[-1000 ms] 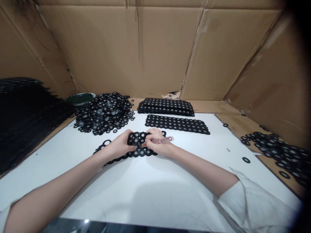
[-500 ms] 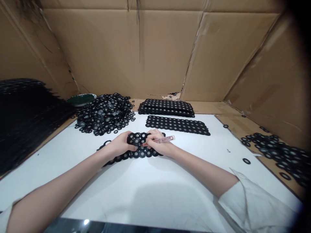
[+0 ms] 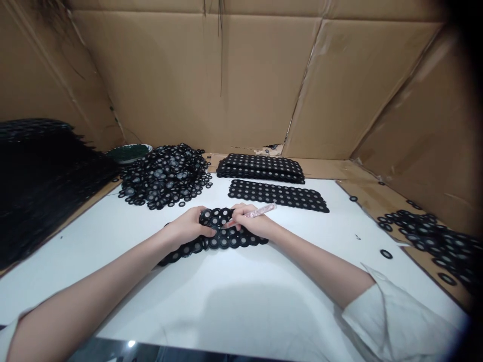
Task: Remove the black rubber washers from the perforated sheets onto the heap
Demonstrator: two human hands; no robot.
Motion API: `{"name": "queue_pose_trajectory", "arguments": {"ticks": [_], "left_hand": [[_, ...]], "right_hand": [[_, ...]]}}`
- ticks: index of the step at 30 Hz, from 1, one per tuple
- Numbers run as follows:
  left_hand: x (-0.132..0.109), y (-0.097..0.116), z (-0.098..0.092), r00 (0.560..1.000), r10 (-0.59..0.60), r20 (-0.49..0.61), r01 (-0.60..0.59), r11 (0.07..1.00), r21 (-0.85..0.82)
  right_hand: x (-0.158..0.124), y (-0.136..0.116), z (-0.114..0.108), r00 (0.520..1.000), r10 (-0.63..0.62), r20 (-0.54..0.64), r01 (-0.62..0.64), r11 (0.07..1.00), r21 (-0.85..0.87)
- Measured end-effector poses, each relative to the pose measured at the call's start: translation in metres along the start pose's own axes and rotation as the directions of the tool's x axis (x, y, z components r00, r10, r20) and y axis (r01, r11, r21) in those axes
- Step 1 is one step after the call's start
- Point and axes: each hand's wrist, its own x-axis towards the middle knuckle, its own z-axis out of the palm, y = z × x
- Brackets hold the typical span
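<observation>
A strip of joined black rings (image 3: 224,241) lies across the white table in front of me, its left end angled toward me. My left hand (image 3: 190,225) is closed on the strip, thumb on top and the other fingers behind it. My right hand (image 3: 251,221) grips a slim tool with a clear, pinkish glittery handle (image 3: 264,209), held like a pen. Its tip points down and left onto the rings beside my left thumb. What kind of tip it has is too small to tell.
Loose black rings form a heap (image 3: 162,176) at the back left, before a green-filled bowl (image 3: 128,153). A finished-looking ring panel (image 3: 279,195) lies ahead, a stack of panels (image 3: 260,167) behind it. More rings (image 3: 426,234) spread on cardboard at right. A dark pile (image 3: 37,186) stands left.
The right hand has shifted slightly on the strip, and the tool's handle tilts a little more upward. More of the strip's right end shows. The whole view has moved slightly.
</observation>
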Motion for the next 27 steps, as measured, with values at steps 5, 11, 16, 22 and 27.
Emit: {"name": "queue_pose_trajectory", "arguments": {"ticks": [5,11,16,22,27], "left_hand": [[0.0001,-0.0004,-0.0005,1.0,-0.004,0.012,0.004,0.999,-0.032],[-0.0017,0.0025,0.001,1.0,-0.013,0.005,0.013,0.999,-0.044],[-0.0012,0.0016,-0.0018,0.999,0.008,0.032,-0.007,1.0,-0.02],[-0.0014,0.0028,-0.0037,0.995,0.021,0.101,-0.013,0.997,-0.078],[-0.0012,0.0032,-0.004,0.992,0.024,0.127,-0.009,0.994,-0.112]], "right_hand": [[-0.0022,0.0,0.0011,1.0,-0.001,0.016,0.001,1.0,-0.019],[-0.0033,-0.0041,0.0063,0.999,-0.014,-0.047,0.009,0.995,-0.097],[-0.0035,-0.0036,0.0048,0.999,-0.022,-0.035,0.019,0.997,-0.068],[-0.0025,-0.0031,-0.0005,1.0,0.028,-0.009,-0.027,0.999,0.044],[-0.0016,-0.0035,-0.0019,1.0,0.024,0.004,-0.025,0.994,0.103]]}}
